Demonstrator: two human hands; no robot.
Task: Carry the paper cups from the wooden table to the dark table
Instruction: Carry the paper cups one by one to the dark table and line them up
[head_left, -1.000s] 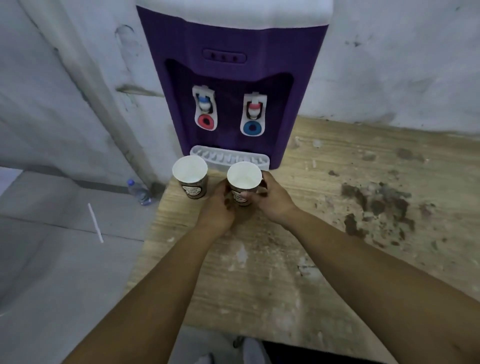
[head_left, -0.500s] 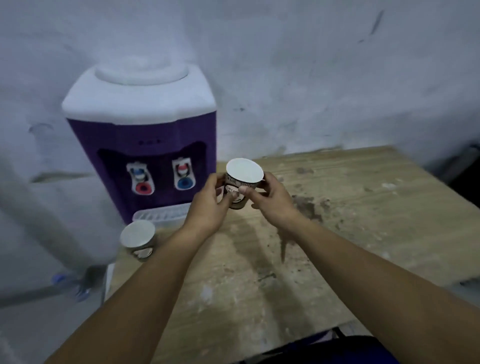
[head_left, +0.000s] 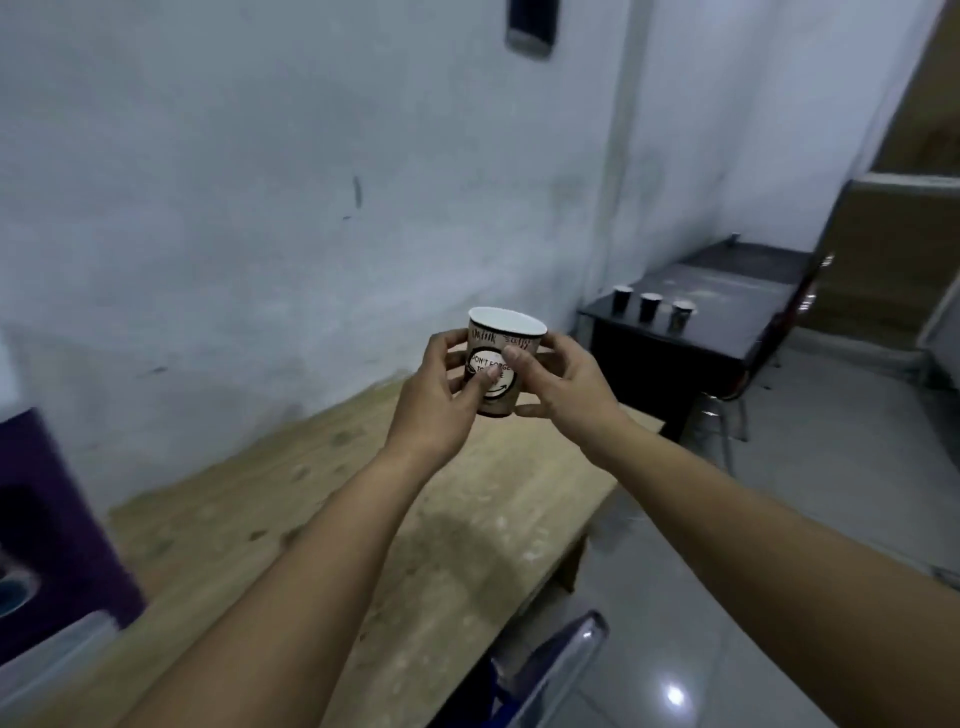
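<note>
— What does the cup look like from your end?

— I see a brown paper cup (head_left: 500, 364) with a white inside and a white round label with black print. It is upright, mouth up, held in the air above the far end of the wooden surface (head_left: 363, 519), touching nothing but the hands.

— And the hands?

— Both are on it. My left hand (head_left: 434, 400) has its fingers curled round the cup's left side, thumb lying across the front over the label. My right hand (head_left: 563, 384) pinches the right side, thumb pressed on the front near the rim, fingers wrapped behind. So the two hands are drawn together, clamped on the one cup between them.

— Where is the dark surface?

— Off to the right, well apart from the cup, stands the dark surface (head_left: 727, 322) against the wall. Three paper cups (head_left: 651, 305) stand in a row near its front edge, upright, close beside one another but not touching.

— Anything else in view?

— A purple water dispenser (head_left: 47, 525) at the left edge, standing on the wooden surface, and part of a blue chair (head_left: 550, 670) low in the middle. The picture is somewhat blurred, so I cannot read all the label's print.
</note>
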